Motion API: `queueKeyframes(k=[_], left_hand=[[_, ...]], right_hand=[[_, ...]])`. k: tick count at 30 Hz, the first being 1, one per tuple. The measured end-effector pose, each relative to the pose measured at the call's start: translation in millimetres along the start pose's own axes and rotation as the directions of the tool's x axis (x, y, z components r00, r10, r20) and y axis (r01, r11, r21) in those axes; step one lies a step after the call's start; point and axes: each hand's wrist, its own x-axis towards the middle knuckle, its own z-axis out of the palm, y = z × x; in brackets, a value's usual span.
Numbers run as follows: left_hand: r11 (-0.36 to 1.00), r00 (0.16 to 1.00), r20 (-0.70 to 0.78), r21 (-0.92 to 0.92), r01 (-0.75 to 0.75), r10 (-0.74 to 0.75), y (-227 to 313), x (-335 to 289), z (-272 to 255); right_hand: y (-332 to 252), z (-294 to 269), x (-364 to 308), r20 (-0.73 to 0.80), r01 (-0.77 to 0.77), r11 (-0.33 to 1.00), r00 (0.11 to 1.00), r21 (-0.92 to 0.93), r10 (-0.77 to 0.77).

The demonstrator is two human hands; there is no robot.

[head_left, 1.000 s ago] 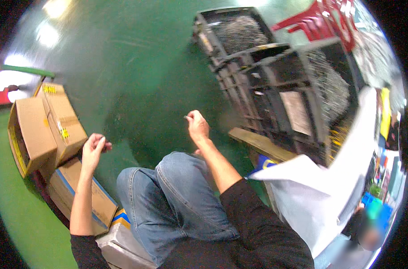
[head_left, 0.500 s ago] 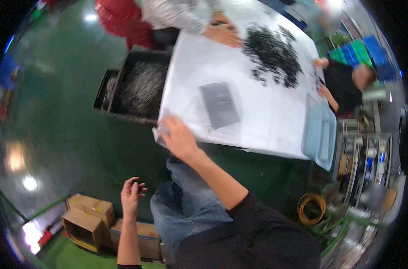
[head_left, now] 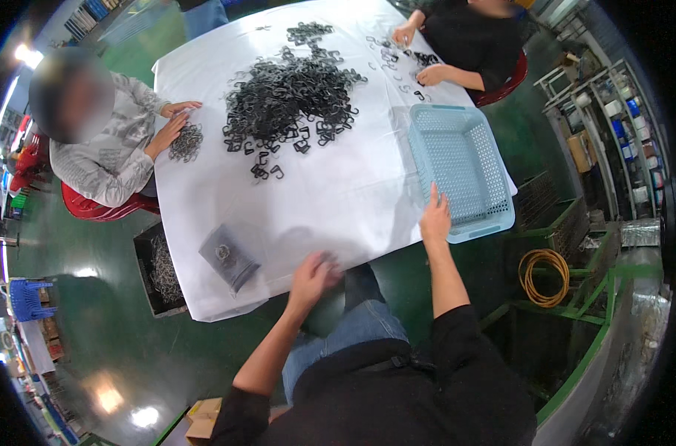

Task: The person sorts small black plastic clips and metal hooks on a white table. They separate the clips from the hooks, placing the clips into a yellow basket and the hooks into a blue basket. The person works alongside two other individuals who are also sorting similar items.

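My right hand (head_left: pixel 436 217) is at the near left corner of a light blue perforated plastic basket (head_left: pixel 421 175), with its fingers stretched out along the rim. I cannot tell whether it presses on the rim. My left hand (head_left: pixel 316 276) hovers at the table's near edge, its fingers smeared by motion. To its left lies a flat grey plastic bag (head_left: pixel 238 269) with a few small metal pieces on or in it. A big heap of black hook-shaped clips (head_left: pixel 290 97) covers the far middle of the white-covered table (head_left: pixel 308 208).
At the left a seated person's hands (head_left: pixel 167 134) rest by a small pile of metal pieces (head_left: pixel 186 143). Another person's hands (head_left: pixel 420 56) handle clips at the far right. A dark crate (head_left: pixel 163 279) stands beside the table; a coiled orange hose (head_left: pixel 544 277) hangs at the right.
My view has swung right along the table. My right hand has left the table's near left corner for the basket. My left hand has risen from low at my side to the table edge.
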Motion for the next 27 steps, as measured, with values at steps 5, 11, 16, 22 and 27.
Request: queueKeyframes(k=[5,11,16,22,27], left_hand=[[0.996,0.954,0.298,-0.084,-0.010,0.035,27.2,138.5,165.7],[0.861,0.949,0.181,0.402,-0.311,0.259,41.6,195.2,274.8],[0.838,0.895,0.026,0.340,-0.426,0.445,42.4,219.2,177.8],[0.889,0.734,-0.530,0.400,-0.224,0.424,27.5,239.3,-45.2],[0.764,0.525,-0.609,0.632,-0.131,0.594,24.9,248.4,-178.2]], right_hand=[[69.2,1.0,13.0,0.249,-0.194,0.954,0.959,0.230,0.135],[54.5,-15.0,-0.2,0.069,-0.085,0.905,0.996,0.417,0.062],[1.2,-42.7,-12.0,-0.178,0.330,0.914,0.939,0.236,-0.293],[-158.8,9.9,41.4,-0.023,0.440,0.646,0.836,0.624,-0.548],[-267.0,77.8,89.4,0.032,0.410,0.646,0.829,0.644,-0.559]])
